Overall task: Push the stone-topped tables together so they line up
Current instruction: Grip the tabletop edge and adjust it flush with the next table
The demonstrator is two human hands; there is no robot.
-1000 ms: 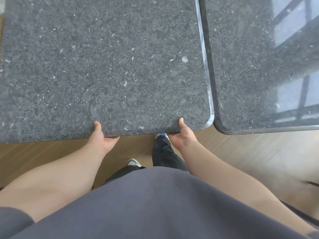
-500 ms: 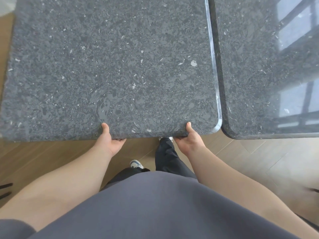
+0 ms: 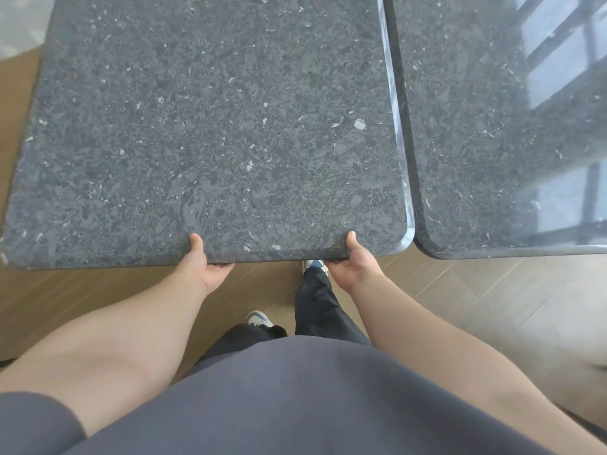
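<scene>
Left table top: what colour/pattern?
Dark grey stone with black mottling and white flecks on the left table top; head view.

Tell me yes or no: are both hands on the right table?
No, the left hand and right hand both grip the near edge of the left table.

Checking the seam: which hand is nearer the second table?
Right. The right hand grips the near table's edge by its seam corner, beside the second table; the left hand grips mid-edge.

Dining or café room: stone-topped tables (image 3: pixel 210 126), herringbone wood floor (image 3: pixel 460 290).
</scene>
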